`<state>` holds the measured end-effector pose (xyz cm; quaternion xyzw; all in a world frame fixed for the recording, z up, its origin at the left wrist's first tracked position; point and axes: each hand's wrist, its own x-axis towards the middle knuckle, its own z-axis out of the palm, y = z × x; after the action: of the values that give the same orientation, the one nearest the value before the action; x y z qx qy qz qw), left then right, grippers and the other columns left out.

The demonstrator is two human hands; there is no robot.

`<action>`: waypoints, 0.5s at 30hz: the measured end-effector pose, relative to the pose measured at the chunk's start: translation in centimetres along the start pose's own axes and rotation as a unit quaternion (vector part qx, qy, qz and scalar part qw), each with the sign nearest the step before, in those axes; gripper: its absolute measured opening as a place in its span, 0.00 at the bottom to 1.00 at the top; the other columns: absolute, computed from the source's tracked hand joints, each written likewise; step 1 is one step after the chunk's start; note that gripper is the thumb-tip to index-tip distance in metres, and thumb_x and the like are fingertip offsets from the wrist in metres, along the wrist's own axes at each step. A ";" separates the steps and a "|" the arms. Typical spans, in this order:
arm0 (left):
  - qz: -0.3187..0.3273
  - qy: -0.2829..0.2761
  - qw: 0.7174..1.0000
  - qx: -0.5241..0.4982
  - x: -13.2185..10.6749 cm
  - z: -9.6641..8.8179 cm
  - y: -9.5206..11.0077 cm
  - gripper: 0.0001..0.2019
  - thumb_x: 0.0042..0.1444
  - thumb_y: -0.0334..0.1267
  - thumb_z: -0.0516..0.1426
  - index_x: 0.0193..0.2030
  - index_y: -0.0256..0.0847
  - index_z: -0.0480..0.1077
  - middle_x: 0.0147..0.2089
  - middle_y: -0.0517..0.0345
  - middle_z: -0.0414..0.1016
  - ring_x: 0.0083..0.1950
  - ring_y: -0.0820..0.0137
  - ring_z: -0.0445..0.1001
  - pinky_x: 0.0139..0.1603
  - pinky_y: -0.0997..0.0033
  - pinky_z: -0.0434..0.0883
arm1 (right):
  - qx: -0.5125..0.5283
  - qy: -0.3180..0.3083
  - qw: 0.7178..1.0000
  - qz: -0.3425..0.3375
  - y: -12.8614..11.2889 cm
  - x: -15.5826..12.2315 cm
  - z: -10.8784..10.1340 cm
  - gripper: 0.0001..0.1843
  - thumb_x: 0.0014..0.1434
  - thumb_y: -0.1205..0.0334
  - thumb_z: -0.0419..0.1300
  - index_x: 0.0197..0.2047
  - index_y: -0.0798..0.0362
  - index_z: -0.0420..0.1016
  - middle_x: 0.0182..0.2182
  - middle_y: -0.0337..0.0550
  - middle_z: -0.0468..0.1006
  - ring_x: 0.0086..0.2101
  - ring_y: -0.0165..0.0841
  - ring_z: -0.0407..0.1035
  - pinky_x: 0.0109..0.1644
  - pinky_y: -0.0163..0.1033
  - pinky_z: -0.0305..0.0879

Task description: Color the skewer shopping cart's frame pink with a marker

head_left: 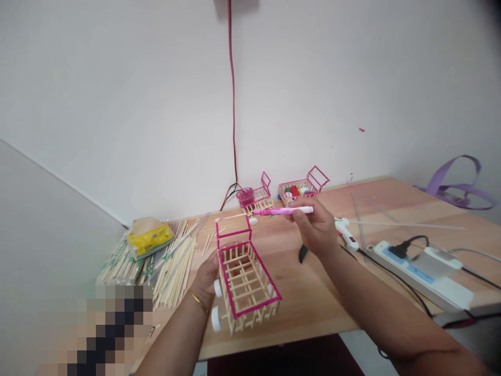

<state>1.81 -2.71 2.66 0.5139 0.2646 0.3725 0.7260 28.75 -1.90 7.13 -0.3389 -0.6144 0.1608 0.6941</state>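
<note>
My left hand is closed on a small cart made of wooden sticks, holding it tilted above the table. The cart has a magenta top rim, a magenta handle frame and white round wheels. The handle's top bar is still bare wood along much of its length. My right hand pinches a pink-and-white paintbrush, its pink tip at the right end of that top bar. Part of my left hand's fingers is hidden behind the cart. Beyond it stands a cup of pink paint.
Two similar stick carts stand by the wall, one holding paint pots. Loose sticks and a yellow packet lie left. At right are a glue gun, a power strip with cables, and a purple strap.
</note>
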 end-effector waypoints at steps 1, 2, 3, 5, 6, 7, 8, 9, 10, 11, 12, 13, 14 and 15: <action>-0.012 0.004 0.999 -0.030 0.1 -0.1 -0.2 0.31 0.48 0.60 0.59 0.52 0.37 0.73 0.44 0.39 0.79 0.46 0.48 0.78 0.48 0.44 0.72 | -0.017 -0.001 1.000 -0.011 -0.2 0.0 0.0 0.06 0.62 0.61 0.59 0.43 0.49 0.73 0.30 0.39 0.77 0.30 0.31 0.73 0.34 0.36 0.70; -0.025 0.007 0.998 -0.065 0.3 -0.2 -0.3 0.31 0.44 0.57 0.62 0.51 0.38 0.73 0.45 0.40 0.79 0.47 0.48 0.78 0.49 0.44 0.72 | -0.040 -0.003 0.999 -0.027 -0.4 -0.1 0.1 0.05 0.62 0.62 0.59 0.42 0.49 0.73 0.31 0.40 0.78 0.31 0.31 0.73 0.35 0.37 0.70; -0.031 0.009 0.995 -0.092 0.5 -0.3 -0.5 0.32 0.40 0.55 0.65 0.50 0.38 0.74 0.46 0.41 0.79 0.48 0.48 0.78 0.50 0.45 0.72 | -0.065 -0.007 0.997 -0.047 -0.7 -0.1 0.1 0.05 0.61 0.63 0.59 0.42 0.49 0.74 0.32 0.40 0.78 0.31 0.32 0.74 0.36 0.37 0.70; -0.026 0.007 0.994 -0.104 0.9 -0.6 -0.9 0.33 0.35 0.52 0.68 0.49 0.38 0.74 0.46 0.41 0.79 0.48 0.48 0.78 0.52 0.45 0.71 | -0.109 -0.016 0.990 -0.090 -1.3 -0.1 0.2 0.06 0.60 0.64 0.60 0.42 0.49 0.74 0.33 0.41 0.80 0.33 0.33 0.75 0.37 0.38 0.70; -0.026 0.004 0.994 -0.102 1.0 -0.7 -1.0 0.33 0.35 0.52 0.69 0.49 0.38 0.74 0.47 0.40 0.79 0.48 0.48 0.77 0.53 0.44 0.70 | -0.123 -0.020 0.986 -0.108 -1.5 -0.2 0.3 0.06 0.60 0.65 0.60 0.42 0.48 0.74 0.34 0.41 0.80 0.33 0.33 0.75 0.37 0.38 0.71; -0.027 0.001 0.995 -0.099 1.1 -0.7 -1.1 0.34 0.35 0.52 0.69 0.49 0.37 0.74 0.47 0.40 0.79 0.49 0.48 0.77 0.53 0.44 0.70 | -0.133 -0.024 0.983 -0.121 -1.7 -0.2 0.3 0.07 0.59 0.65 0.60 0.42 0.48 0.75 0.34 0.41 0.81 0.33 0.33 0.75 0.37 0.38 0.71; -0.029 -0.001 0.995 -0.099 1.2 -0.7 -1.1 0.34 0.35 0.52 0.69 0.49 0.37 0.73 0.47 0.39 0.79 0.49 0.48 0.77 0.54 0.43 0.69 | -0.140 -0.025 0.981 -0.131 -1.9 -0.2 0.4 0.07 0.59 0.66 0.60 0.42 0.48 0.74 0.33 0.41 0.81 0.33 0.33 0.76 0.37 0.37 0.71; -0.030 -0.002 0.995 -0.099 1.2 -0.7 -1.2 0.34 0.35 0.52 0.69 0.50 0.37 0.73 0.47 0.39 0.78 0.49 0.47 0.77 0.55 0.43 0.69 | -0.146 -0.025 0.980 -0.136 -2.0 -0.2 0.4 0.07 0.59 0.66 0.60 0.42 0.48 0.74 0.33 0.40 0.81 0.33 0.33 0.76 0.37 0.37 0.71; -0.032 -0.002 0.994 -0.100 1.3 -0.7 -1.1 0.35 0.35 0.52 0.69 0.50 0.36 0.73 0.47 0.39 0.79 0.49 0.47 0.77 0.55 0.42 0.68 | -0.151 -0.026 0.978 -0.138 -2.1 -0.2 0.4 0.07 0.59 0.66 0.60 0.42 0.48 0.74 0.33 0.40 0.81 0.33 0.33 0.76 0.37 0.37 0.71; -0.033 -0.001 0.995 -0.099 1.3 -0.7 -1.1 0.35 0.35 0.53 0.69 0.50 0.36 0.73 0.47 0.39 0.79 0.50 0.47 0.77 0.55 0.42 0.68 | -0.156 -0.025 0.978 -0.139 -2.2 -0.2 0.4 0.06 0.59 0.66 0.60 0.41 0.48 0.74 0.33 0.40 0.81 0.33 0.33 0.76 0.37 0.37 0.71; -0.034 -0.002 0.995 -0.097 1.2 -0.7 -1.1 0.35 0.35 0.53 0.69 0.50 0.36 0.73 0.47 0.39 0.79 0.50 0.47 0.77 0.55 0.42 0.68 | -0.161 -0.023 0.977 -0.139 -2.2 -0.2 0.4 0.06 0.59 0.65 0.60 0.41 0.48 0.74 0.32 0.40 0.81 0.32 0.33 0.76 0.36 0.37 0.71; -0.033 -0.003 0.995 -0.093 1.2 -0.6 -1.0 0.35 0.36 0.54 0.68 0.50 0.36 0.73 0.46 0.40 0.79 0.50 0.46 0.76 0.55 0.42 0.68 | -0.164 -0.023 0.976 -0.140 -2.2 -0.2 0.4 0.06 0.59 0.65 0.60 0.41 0.48 0.74 0.32 0.40 0.81 0.32 0.33 0.76 0.36 0.37 0.71; -0.034 -0.006 0.995 -0.090 1.2 -0.6 -1.0 0.34 0.36 0.54 0.68 0.50 0.36 0.73 0.46 0.40 0.79 0.51 0.46 0.76 0.55 0.42 0.68 | -0.164 -0.024 0.976 -0.140 -2.1 -0.2 0.4 0.06 0.59 0.66 0.60 0.40 0.48 0.74 0.31 0.40 0.80 0.32 0.33 0.75 0.36 0.37 0.71; -0.034 -0.008 0.995 -0.089 1.2 -0.6 -1.0 0.34 0.37 0.54 0.68 0.50 0.36 0.73 0.46 0.40 0.79 0.51 0.46 0.76 0.55 0.42 0.68 | -0.164 -0.026 0.976 -0.141 -2.1 -0.2 0.4 0.06 0.59 0.66 0.60 0.40 0.48 0.73 0.31 0.40 0.80 0.32 0.33 0.75 0.36 0.37 0.71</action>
<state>2.33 -1.58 1.51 0.4410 0.2422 0.3655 0.7831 27.90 -3.44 8.42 -0.3540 -0.6919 -0.0323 0.6284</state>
